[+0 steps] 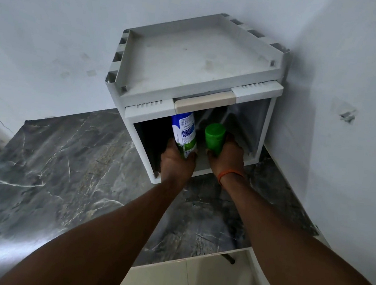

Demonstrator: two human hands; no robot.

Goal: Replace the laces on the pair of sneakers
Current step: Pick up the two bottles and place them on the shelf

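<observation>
Fingers of my left hand (176,164) are curled round the lower end of a blue, white and green spray can (184,130), which tilts with its top tucked under the beige handle (206,102) of a white plastic storage cabinet (191,59). My right hand (227,158), an orange band (230,175) on its wrist, grips a green plastic cap (214,138) just beside the can. Both hands sit at the cabinet's open front. The cabinet stands in the wall corner on a dark marbled worktop (65,152). Where the sneakers lie I cannot tell from this view.
</observation>
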